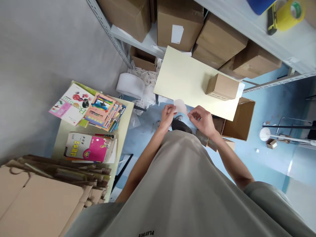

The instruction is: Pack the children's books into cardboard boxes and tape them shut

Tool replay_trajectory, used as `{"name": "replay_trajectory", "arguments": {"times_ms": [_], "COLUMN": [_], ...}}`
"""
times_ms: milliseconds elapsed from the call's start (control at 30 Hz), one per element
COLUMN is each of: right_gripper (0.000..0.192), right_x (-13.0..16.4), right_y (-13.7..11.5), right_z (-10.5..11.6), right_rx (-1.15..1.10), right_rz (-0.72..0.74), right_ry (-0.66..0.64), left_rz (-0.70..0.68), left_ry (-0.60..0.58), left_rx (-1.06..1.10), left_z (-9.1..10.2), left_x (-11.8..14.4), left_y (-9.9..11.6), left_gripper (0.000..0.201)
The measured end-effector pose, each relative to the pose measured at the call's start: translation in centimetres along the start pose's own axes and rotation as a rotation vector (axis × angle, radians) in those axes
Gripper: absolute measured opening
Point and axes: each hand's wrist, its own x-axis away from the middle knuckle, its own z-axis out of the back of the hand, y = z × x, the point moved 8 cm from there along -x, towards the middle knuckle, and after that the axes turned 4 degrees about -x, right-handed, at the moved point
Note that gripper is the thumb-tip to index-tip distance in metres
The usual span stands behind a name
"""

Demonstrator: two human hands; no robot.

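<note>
A small, pale, slightly curved piece of paper [180,107] is held up in front of my body, by the near edge of the cream table. My left hand [168,116] pinches its left edge between thumb and fingers. At the lower right corner, my right hand [202,121] has thumb and forefinger pressed together on the paper. Whether it is a label or plain paper, I cannot tell. Beyond the hands, a closed brown cardboard box [223,87] sits toward the right end of the table [182,74].
Shelving [138,42] with several cartons stands behind the table. Left are stacked books [90,148] on a side table and flattened cardboard [41,200]. An open carton [240,120] lies on the right. A tape roll [291,14] and a cutter [272,19] rest on the upper shelf.
</note>
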Motion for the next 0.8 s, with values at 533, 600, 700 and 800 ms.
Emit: {"name": "replay_trajectory", "arguments": {"times_ms": [533,600,700,800], "right_gripper": [0.02,0.02,0.022,0.022], "right_x": [3.2,3.6,3.9,3.7], "right_y": [-0.4,-0.1,1.2,3.6], "right_z": [-0.2,0.6,2.6,5.5], "right_rx": [0.058,0.077,0.089,0.076], "right_rz": [0.095,0.12,0.147,0.148], "right_ry": [-0.052,-0.053,-0.028,0.029], "left_rz": [-0.019,-0.039,-0.065,-0.075], "left_ry": [-0.101,-0.142,-0.178,-0.179], "left_rx": [-0.09,-0.13,-0.205,-0.268], "left_z": [-2.1,-3.3,-5.3,-7.7], "left_x": [-0.1,-0.5,-1.4,-2.7], "left_y": [-2.1,-2.3,-2.5,-2.8], "left_gripper": [0.029,0.028,0.025,0.019]}}
